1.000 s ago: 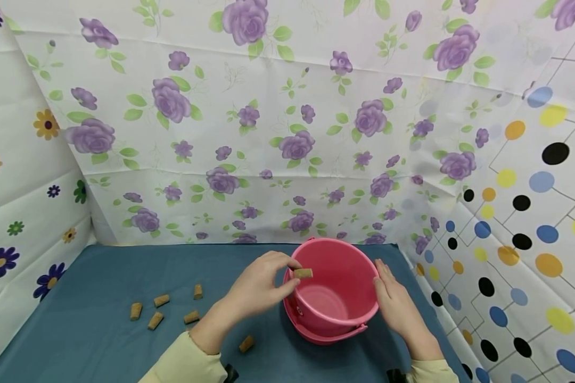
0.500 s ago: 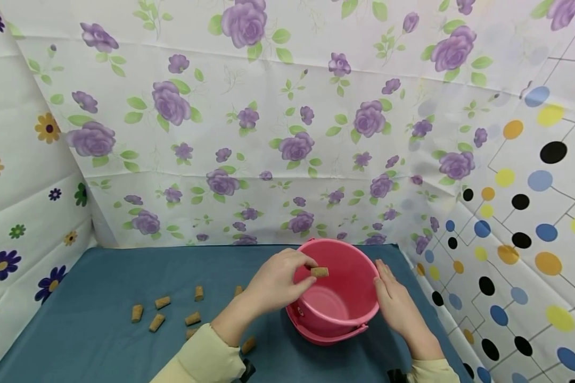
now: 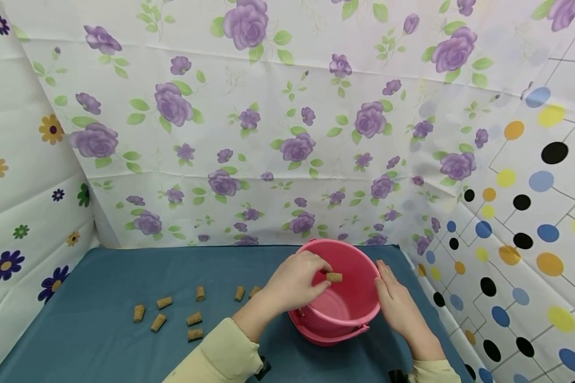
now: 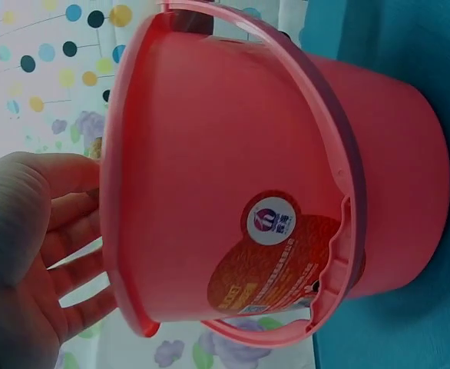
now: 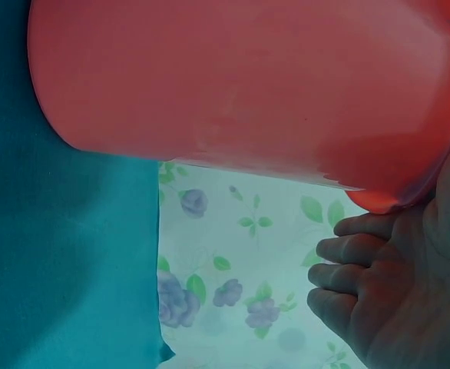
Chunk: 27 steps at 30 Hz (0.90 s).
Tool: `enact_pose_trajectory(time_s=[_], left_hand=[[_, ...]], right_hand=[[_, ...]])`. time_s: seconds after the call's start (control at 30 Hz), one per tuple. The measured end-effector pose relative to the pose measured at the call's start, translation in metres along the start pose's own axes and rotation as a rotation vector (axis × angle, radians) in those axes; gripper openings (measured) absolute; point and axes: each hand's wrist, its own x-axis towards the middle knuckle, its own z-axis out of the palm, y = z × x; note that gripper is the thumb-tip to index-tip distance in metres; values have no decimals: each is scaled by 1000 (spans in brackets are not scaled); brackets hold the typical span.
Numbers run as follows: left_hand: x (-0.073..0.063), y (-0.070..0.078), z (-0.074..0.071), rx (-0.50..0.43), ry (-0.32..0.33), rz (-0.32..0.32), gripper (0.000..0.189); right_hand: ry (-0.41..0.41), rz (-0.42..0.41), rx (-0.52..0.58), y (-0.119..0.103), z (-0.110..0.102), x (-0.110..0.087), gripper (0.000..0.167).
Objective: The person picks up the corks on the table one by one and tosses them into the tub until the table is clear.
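Observation:
My left hand (image 3: 294, 282) pinches a cork (image 3: 334, 277) between thumb and fingertips, above the mouth of a pink plastic bucket (image 3: 361, 274). In the left wrist view, the bucket's rim hides the fingertips, and only a sliver of the cork (image 4: 95, 147) shows past it. My right hand (image 3: 400, 306) lies with straight fingers against the bucket's right rim; the right wrist view has these fingers (image 5: 355, 250) beside the rim. The bucket stands upright, its handle (image 3: 337, 336) hanging down at the front. The visible part of its floor is bare.
Several corks lie scattered on the blue cloth (image 3: 91, 330) left of the bucket, among them one cork (image 3: 139, 313) at the far left and another cork (image 3: 239, 293) near my left forearm. A flowered curtain (image 3: 268, 133) hangs behind, and a dotted sheet (image 3: 522, 255) rises at the right.
My left hand has moved right with the cork, from the bucket's left rim to over its inside. More corks show behind the left forearm. The right hand stays on the rim.

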Motion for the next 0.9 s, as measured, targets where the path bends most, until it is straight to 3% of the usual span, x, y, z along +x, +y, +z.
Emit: enact_pose_trajectory(time_s=[0.47, 0.67, 0.9], left_hand=[[9, 6, 11, 36, -7, -7, 27], [7, 6, 12, 42, -16, -30, 39], [1, 1, 8, 34, -4, -23, 37]], right_hand=[[-3, -6, -3, 0, 0, 0, 65], [-7, -10, 2, 0, 0, -1, 65], [1, -10, 1, 0, -1, -1, 64]])
